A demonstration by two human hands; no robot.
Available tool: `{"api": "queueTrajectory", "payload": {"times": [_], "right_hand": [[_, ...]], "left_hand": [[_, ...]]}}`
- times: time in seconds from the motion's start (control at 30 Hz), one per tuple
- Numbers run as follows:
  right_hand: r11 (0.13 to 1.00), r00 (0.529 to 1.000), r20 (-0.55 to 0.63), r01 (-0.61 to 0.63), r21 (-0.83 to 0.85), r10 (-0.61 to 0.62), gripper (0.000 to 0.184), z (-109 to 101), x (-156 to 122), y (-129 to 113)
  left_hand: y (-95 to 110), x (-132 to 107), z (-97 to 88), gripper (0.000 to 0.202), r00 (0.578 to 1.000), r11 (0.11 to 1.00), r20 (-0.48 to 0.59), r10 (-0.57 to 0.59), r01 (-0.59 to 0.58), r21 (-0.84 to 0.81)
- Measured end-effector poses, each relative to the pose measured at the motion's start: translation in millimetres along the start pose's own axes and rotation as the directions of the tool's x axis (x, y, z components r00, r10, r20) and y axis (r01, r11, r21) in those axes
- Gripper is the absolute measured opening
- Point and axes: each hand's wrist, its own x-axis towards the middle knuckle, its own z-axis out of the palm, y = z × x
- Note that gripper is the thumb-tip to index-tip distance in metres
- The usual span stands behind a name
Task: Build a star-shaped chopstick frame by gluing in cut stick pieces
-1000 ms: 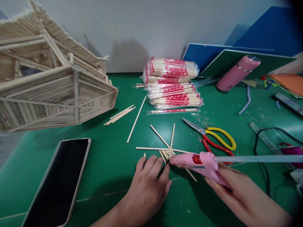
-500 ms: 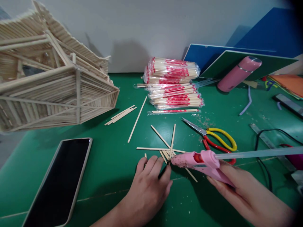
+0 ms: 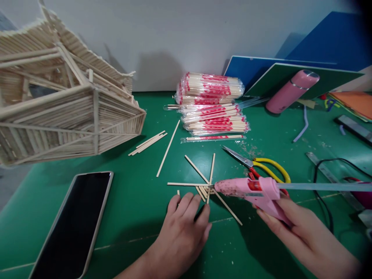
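My right hand [image 3: 293, 228] grips a pink hot glue gun [image 3: 250, 189] with a clear glue stick sticking out its back. The nozzle points left, just above several crossed wooden sticks [image 3: 203, 182] on the green mat. My left hand [image 3: 183, 228] lies palm down in front of those sticks. Its fingers are together and the fingertips press on short cut stick pieces [image 3: 202, 191].
A large stick-built model [image 3: 64, 104] stands at the far left, a black phone [image 3: 72, 224] lies front left. Wrapped chopstick bundles [image 3: 212, 104] sit at the back, scissors [image 3: 258, 166] right of centre, a pink flask [image 3: 292, 91], boards, a metal ruler [image 3: 328, 174] and a black cable [image 3: 319, 182] at right.
The glue gun has shifted slightly right and up, its nozzle drawing away from my left fingertips. The left hand has stayed in place.
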Motion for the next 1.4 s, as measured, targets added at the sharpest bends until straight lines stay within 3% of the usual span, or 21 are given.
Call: {"api": "queueTrajectory", "payload": {"times": [0.47,0.6,0.7,0.8,1.13,1.4], "right_hand": [[0.975,0.980,0.031,-0.199,0.096,0.197,0.015,8,-18,16],[0.966,0.973,0.016,-0.231,0.115,0.231,0.020,11,-19,18],[0.960,0.970,0.006,-0.240,0.147,0.242,0.018,11,-20,17],[0.958,0.972,-0.005,-0.229,0.173,0.233,0.017,11,-19,15],[0.954,0.973,0.026,-0.229,0.192,0.229,0.012,10,-22,15],[0.956,0.974,-0.030,-0.216,0.200,0.226,0.012,8,-18,13]], "left_hand": [[-3,2,-1.4,0.027,0.997,1.000,0.077,0.031,-0.031,0.001],[-2,1,1.1,0.025,1.000,1.000,-0.004,0.008,-0.008,0.005],[-2,0,2.8,0.022,0.994,1.000,-0.105,-0.014,0.014,-0.007],[-2,0,2.7,0.024,0.990,0.999,-0.138,-0.027,0.029,0.016],[-3,3,5.0,0.030,0.989,0.997,-0.151,0.001,0.010,0.075],[-4,1,3.3,0.033,0.994,0.997,-0.113,0.005,0.003,0.073]]}}
